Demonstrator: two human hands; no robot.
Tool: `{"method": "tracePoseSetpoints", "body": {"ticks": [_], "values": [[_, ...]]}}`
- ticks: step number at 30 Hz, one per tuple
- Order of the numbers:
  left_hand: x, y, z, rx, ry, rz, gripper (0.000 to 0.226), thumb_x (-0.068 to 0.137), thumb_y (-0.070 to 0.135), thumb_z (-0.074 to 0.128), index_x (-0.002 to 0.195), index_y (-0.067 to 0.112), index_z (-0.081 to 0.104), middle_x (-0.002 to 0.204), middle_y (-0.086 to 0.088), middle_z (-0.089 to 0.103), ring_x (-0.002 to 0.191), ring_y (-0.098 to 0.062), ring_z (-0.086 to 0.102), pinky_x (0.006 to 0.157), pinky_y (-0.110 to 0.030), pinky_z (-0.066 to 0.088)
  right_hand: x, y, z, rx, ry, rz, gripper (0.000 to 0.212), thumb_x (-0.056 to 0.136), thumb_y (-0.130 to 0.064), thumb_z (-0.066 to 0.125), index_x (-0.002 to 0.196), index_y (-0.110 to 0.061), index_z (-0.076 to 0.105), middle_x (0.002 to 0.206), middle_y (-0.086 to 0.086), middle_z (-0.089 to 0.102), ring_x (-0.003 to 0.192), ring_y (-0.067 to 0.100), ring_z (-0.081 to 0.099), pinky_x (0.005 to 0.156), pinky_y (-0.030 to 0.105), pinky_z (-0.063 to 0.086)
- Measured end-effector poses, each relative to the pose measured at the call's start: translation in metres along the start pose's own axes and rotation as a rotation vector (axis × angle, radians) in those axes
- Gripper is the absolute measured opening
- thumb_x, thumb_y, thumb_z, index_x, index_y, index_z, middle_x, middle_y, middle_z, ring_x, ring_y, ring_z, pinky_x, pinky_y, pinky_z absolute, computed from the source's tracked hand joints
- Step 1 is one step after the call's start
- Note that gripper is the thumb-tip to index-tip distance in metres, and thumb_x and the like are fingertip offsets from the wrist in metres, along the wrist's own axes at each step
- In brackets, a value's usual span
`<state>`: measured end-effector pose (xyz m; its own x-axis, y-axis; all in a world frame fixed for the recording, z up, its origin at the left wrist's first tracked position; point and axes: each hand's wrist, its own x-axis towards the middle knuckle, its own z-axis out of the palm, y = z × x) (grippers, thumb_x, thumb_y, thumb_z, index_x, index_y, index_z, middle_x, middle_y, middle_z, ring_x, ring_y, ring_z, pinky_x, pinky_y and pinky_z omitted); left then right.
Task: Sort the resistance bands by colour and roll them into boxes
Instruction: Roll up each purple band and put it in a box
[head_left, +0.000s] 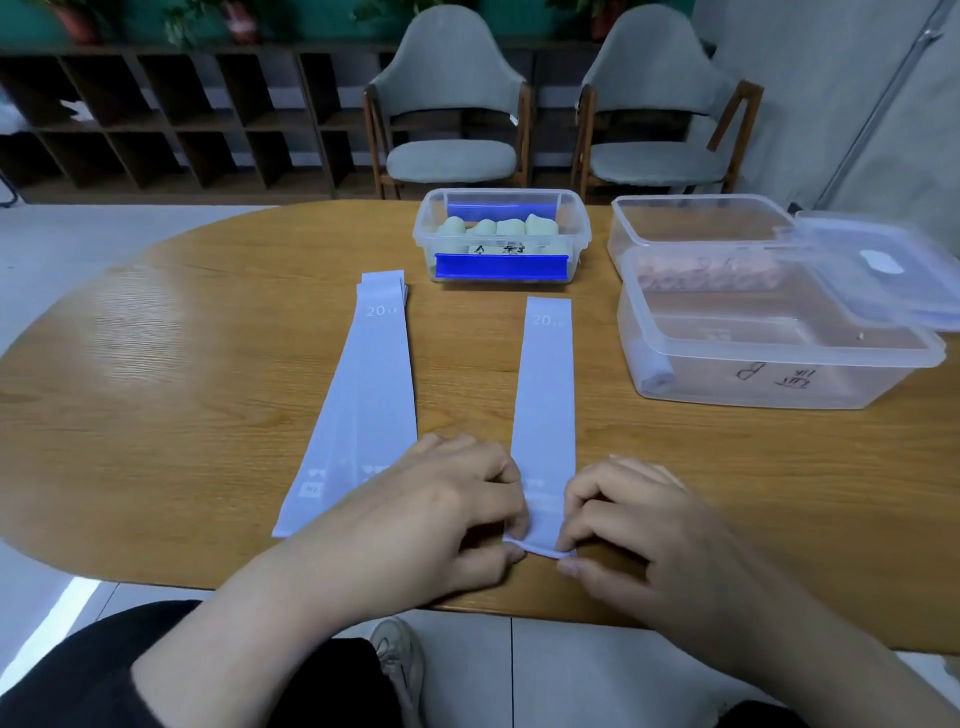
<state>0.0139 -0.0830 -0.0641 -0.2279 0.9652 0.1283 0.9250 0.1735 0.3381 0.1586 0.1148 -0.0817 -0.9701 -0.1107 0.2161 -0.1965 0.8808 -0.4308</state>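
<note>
A pale blue resistance band marked "20" lies flat on the wooden table, running away from me. Its near end is folded over into the start of a roll. My left hand and my right hand both pinch that rolled end from either side. To the left lies a stack of pale blue bands, partly under my left hand. A clear box at the right holds one rolled blue band. Behind it, a second clear box holds pink rolls. A box with blue clips contains several pale green rolls.
A clear lid rests on the boxes at the far right. Two grey chairs stand behind the table, with dark shelving at the left. The table's near edge runs just below my hands.
</note>
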Motion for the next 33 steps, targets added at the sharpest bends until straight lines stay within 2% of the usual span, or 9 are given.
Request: {"method": "tracePoseSetpoints", "body": {"ticks": [3, 7, 11, 14, 17, 21, 25, 30, 33], "values": [[-0.002, -0.001, 0.001, -0.042, 0.018, -0.012, 0.007, 0.094, 0.036, 0.065, 0.092, 0.03, 0.066, 0.103, 0.016, 0.053, 0.102, -0.008, 0.048, 0.096, -0.024, 0.033, 0.0, -0.004, 0.001, 0.012, 0.022, 0.036, 0.012, 0.091, -0.04, 0.059, 0.087, -0.031, 0.065, 0.098, -0.021, 0.052, 0.097, 0.004, 0.051, 0.095, 0.028, 0.037], [-0.001, 0.002, 0.001, -0.047, 0.009, -0.026, 0.01, 0.096, 0.034, 0.064, 0.088, 0.028, 0.064, 0.102, 0.015, 0.053, 0.103, -0.01, 0.048, 0.097, -0.032, 0.036, 0.003, -0.008, 0.002, 0.011, 0.043, 0.09, 0.002, 0.088, -0.032, 0.064, 0.089, -0.031, 0.063, 0.097, -0.021, 0.055, 0.098, 0.004, 0.052, 0.092, 0.026, 0.037], [-0.002, 0.001, 0.004, -0.041, 0.057, -0.026, 0.007, 0.092, 0.036, 0.062, 0.091, 0.029, 0.06, 0.098, 0.014, 0.054, 0.099, -0.009, 0.049, 0.094, -0.035, 0.039, 0.004, -0.009, 0.002, -0.005, 0.028, 0.112, 0.008, 0.089, -0.026, 0.064, 0.088, -0.033, 0.061, 0.095, -0.021, 0.054, 0.098, 0.003, 0.051, 0.092, 0.023, 0.034], [-0.002, -0.001, 0.006, -0.047, 0.073, -0.038, 0.005, 0.09, 0.034, 0.063, 0.09, 0.032, 0.058, 0.094, 0.015, 0.055, 0.096, -0.008, 0.051, 0.092, -0.034, 0.039, 0.003, -0.008, 0.005, -0.01, 0.056, 0.108, 0.007, 0.09, -0.026, 0.064, 0.086, -0.033, 0.064, 0.093, -0.02, 0.053, 0.095, 0.002, 0.05, 0.091, 0.026, 0.036], [-0.001, -0.003, 0.009, -0.01, 0.084, -0.033, 0.007, 0.087, 0.03, 0.07, 0.084, 0.028, 0.065, 0.093, 0.013, 0.059, 0.094, -0.011, 0.057, 0.092, -0.032, 0.037, 0.003, -0.008, 0.006, -0.019, 0.072, 0.088, 0.004, 0.087, -0.033, 0.065, 0.088, -0.03, 0.067, 0.094, -0.02, 0.054, 0.095, 0.002, 0.051, 0.088, 0.029, 0.04], [-0.003, -0.004, 0.008, -0.005, 0.058, -0.039, 0.016, 0.088, 0.045, 0.056, 0.091, 0.03, 0.062, 0.098, 0.014, 0.057, 0.097, -0.008, 0.053, 0.094, -0.026, 0.033, 0.004, -0.007, 0.006, -0.016, 0.086, 0.072, 0.009, 0.088, -0.035, 0.065, 0.088, -0.028, 0.07, 0.093, -0.02, 0.054, 0.093, 0.003, 0.051, 0.081, 0.031, 0.045], [-0.004, -0.003, 0.012, 0.006, 0.089, -0.056, 0.016, 0.093, 0.041, 0.051, 0.088, 0.03, 0.061, 0.096, 0.013, 0.056, 0.094, -0.011, 0.053, 0.091, -0.03, 0.035, 0.006, -0.007, 0.004, -0.021, 0.088, 0.065, 0.018, 0.092, -0.037, 0.059, 0.084, -0.027, 0.072, 0.088, -0.019, 0.055, 0.087, 0.003, 0.05, 0.078, 0.026, 0.042], [-0.001, -0.002, 0.015, 0.027, 0.145, -0.084, 0.018, 0.093, 0.04, 0.049, 0.086, 0.03, 0.063, 0.094, 0.015, 0.054, 0.091, -0.01, 0.052, 0.089, -0.033, 0.037, 0.007, -0.008, 0.003, 0.029, 0.066, 0.11, 0.006, 0.091, -0.029, 0.064, 0.085, -0.029, 0.065, 0.086, -0.016, 0.059, 0.087, 0.007, 0.053, 0.081, 0.034, 0.044], [-0.001, 0.0, 0.014, 0.029, 0.16, -0.09, 0.021, 0.093, 0.039, 0.048, 0.084, 0.028, 0.063, 0.093, 0.015, 0.052, 0.091, -0.009, 0.052, 0.088, -0.032, 0.039, 0.008, -0.01, 0.003, 0.021, 0.092, 0.114, 0.008, 0.091, -0.026, 0.064, 0.084, -0.028, 0.067, 0.085, -0.017, 0.059, 0.085, 0.005, 0.051, 0.081, 0.023, 0.04]]}}
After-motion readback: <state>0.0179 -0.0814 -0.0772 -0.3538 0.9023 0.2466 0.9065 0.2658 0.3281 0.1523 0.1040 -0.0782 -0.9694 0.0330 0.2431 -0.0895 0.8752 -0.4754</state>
